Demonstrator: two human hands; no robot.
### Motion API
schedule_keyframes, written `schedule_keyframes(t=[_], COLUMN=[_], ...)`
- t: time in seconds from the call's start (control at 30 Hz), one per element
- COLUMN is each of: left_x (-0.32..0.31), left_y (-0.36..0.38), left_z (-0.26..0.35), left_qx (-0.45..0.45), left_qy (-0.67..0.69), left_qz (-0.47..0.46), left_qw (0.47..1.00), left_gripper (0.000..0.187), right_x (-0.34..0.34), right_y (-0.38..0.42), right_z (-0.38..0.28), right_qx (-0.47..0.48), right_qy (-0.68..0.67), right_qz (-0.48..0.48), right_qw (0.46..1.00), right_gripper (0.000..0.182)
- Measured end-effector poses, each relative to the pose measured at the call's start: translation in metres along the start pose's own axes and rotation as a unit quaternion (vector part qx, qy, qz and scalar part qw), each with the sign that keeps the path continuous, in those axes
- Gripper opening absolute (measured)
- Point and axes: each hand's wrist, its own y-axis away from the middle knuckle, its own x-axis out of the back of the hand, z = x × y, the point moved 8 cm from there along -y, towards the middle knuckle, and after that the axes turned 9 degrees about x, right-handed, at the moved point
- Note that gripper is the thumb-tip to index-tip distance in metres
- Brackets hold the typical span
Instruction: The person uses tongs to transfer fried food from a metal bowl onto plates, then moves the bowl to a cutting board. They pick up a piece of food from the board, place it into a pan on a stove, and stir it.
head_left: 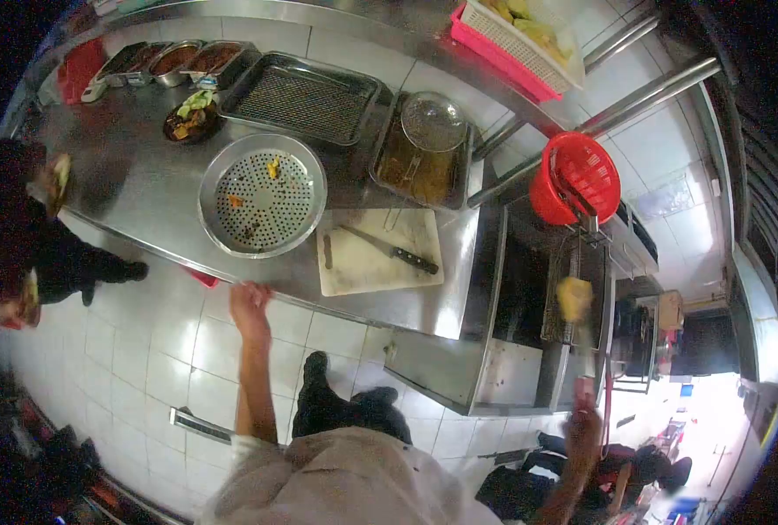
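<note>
At steel counter edge [231, 276], left hand [249, 306] fingers curled gripping it; right hand [583, 429] clutches tongs holding yellow fried piece [574, 297].

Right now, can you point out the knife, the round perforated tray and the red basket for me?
knife [392, 251], head view, on the blade near the black handle, lying on the cutting board.
round perforated tray [262, 199], head view, on its holed bottom.
red basket [581, 171], head view, on its inner mesh wall.

A commercial kitchen: a long steel counter [144, 188] runs from nine to one o'clock, carrying sauce trays [175, 59], a perforated pan [262, 194] and a cutting board [376, 254] with a knife [389, 249]. A deep fryer [573, 280] sits at three o'clock; white tiles cover the floor [144, 350].
</note>
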Motion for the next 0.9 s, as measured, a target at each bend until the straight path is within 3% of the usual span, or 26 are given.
schedule_keyframes(t=[0.03, 0.07, 0.1, 0.17, 0.23, 0.33, 0.43, 0.47, 0.57, 0.77, 0.9], left_x=[0.008, 0.012, 0.022, 0.009, 0.009, -0.003, -0.015, -0.02, -0.019, -0.002, 0.006], left_y=[0.012, 0.024, 0.034, 0.077, 0.102, 0.124, 0.131, 0.129, 0.126, 0.128, 0.128], left_z=[-0.018, -0.038, -0.062, -0.077, -0.098, -0.105, -0.098, -0.093, -0.082, -0.064, -0.065], left_qx=[0.009, -0.02, 0.012, 0.087, 0.135, 0.175, 0.193, 0.187, 0.158, 0.093, 0.076], left_qy=[-0.035, -0.068, -0.102, -0.11, -0.094, -0.114, -0.151, -0.155, -0.14, -0.174, -0.168], left_qz=[0.005, -0.033, -0.046, -0.043, -0.076, -0.1, -0.097, -0.096, -0.103, -0.05, -0.021], left_qw=[0.999, 0.997, 0.994, 0.989, 0.983, 0.973, 0.965, 0.965, 0.972, 0.979, 0.983], left_gripper=[0.014, 0.013, 0.014, 0.016, 0.014, 0.01, 0.005, 0.005, 0.006, 0.011, 0.016], right_x=[-0.027, -0.073, -0.117, -0.189, -0.237, -0.295, -0.33, -0.336, -0.351, -0.287, -0.255], right_y=[0.001, 0.005, 0.01, 0.028, 0.038, 0.056, 0.052, 0.054, 0.038, 0.049, -0.008], right_z=[0.03, 0.056, 0.076, 0.073, 0.09, 0.08, 0.082, 0.088, 0.075, -0.009, 0.006], right_qx=[-0.056, -0.075, -0.091, -0.109, -0.16, -0.141, -0.001, -0.06, 0.247, 0.289, 0.33], right_qy=[0.017, -0.093, -0.203, -0.07, -0.144, -0.122, -0.006, 0.0, 0.183, 0.321, 0.203], right_qz=[-0.007, -0.112, -0.216, -0.249, -0.292, -0.311, -0.304, -0.294, -0.275, -0.212, -0.217], right_qw=[0.998, 0.986, 0.951, 0.96, 0.932, 0.932, 0.953, 0.954, 0.911, 0.877, 0.896], right_gripper=[0.026, 0.024, 0.023, 0.031, 0.026, 0.022, 0.027, 0.031, 0.034, 0.03, 0.03])
